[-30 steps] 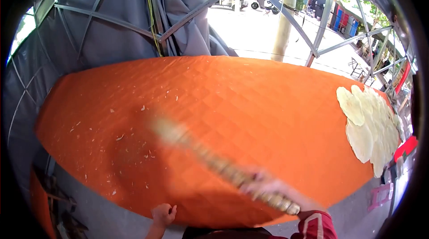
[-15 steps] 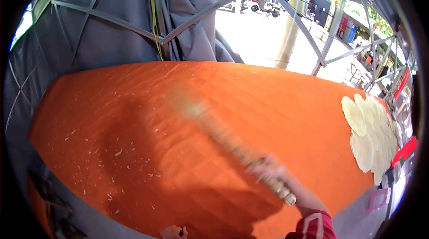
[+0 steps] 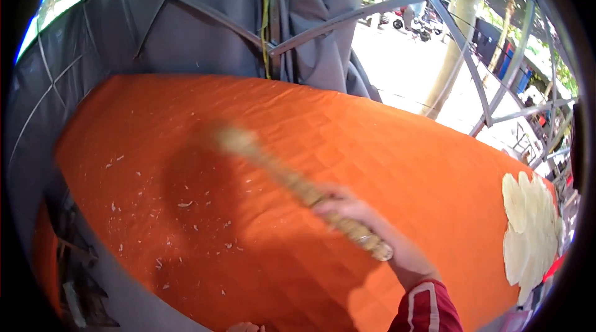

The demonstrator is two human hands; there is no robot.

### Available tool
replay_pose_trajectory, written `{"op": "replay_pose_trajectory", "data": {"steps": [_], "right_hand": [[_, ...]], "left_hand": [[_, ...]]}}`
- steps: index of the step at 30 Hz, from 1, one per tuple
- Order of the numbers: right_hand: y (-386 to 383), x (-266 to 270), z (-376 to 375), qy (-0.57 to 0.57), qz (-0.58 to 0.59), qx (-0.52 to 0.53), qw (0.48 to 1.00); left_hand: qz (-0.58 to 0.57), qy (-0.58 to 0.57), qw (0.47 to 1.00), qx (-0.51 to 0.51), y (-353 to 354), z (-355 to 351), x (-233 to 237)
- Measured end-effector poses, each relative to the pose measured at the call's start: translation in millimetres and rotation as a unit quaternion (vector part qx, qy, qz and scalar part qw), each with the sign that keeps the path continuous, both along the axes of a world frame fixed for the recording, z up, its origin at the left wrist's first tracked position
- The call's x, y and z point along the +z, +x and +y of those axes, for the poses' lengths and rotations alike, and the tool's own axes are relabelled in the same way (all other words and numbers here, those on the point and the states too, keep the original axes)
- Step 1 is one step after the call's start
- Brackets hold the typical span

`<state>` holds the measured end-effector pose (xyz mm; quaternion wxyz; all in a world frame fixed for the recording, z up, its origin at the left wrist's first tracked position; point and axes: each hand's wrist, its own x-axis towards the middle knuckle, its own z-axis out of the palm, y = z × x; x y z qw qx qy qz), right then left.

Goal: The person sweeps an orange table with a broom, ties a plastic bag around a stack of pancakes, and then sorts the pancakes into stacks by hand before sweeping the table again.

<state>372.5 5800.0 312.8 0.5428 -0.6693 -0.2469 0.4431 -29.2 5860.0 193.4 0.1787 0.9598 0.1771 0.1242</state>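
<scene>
- A grey tarp on a metal frame closes off the back. A sunlit street shows through the opening on the right.
- An orange quilted tabletop fills most of the view. Pale crumbs lie scattered over its left half.
- A patch of thin, pale flat discs overlaps at the far right end, well apart from the crumbs.
- The right hand, in a red sleeve, has its grip clamped around the handle of a hand broom. The butt of the handle sticks out behind the fist.
- The hand broom slants up and to the left over the middle of the tabletop. Its head is blurred and sits just right of the crumb-strewn area; I cannot tell whether it touches the cloth.
- The left hand only peeks in at the bottom edge, near the rim. Whether its grip is closed or apart cannot be told.
- By my reading, the step in hand is a sweeping stroke across the cloth.
- A further stroke would call for laying the head flat on the cloth among the crumbs and driving them towards the left or near rim, away from the discs.
</scene>
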Motion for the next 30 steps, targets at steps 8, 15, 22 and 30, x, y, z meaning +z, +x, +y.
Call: {"op": "replay_pose_trajectory", "data": {"steps": [8, 15, 22, 30], "right_hand": [[130.8, -55.8, 51.5, -0.003, -0.160, -0.406, 0.900], [33.2, 12.3, 69.1, 0.036, 0.011, 0.050, 0.998], [-7.7, -56.5, -65.0, 0.022, -0.070, -0.157, 0.985], [-199.0, -57.9, -47.7, 0.092, -0.132, 0.142, 0.977]], "left_hand": [[0.013, 0.025, 0.999, -0.030, 1.1, 4.5, -5.4], [0.001, -0.027, 1.000, 0.016, 4.8, 4.9, -1.6], [-0.111, -0.008, 0.994, -0.015, -3.9, 8.1, -12.2], [-0.119, -0.029, 0.992, -0.029, -10.9, 7.6, -11.8]]}}
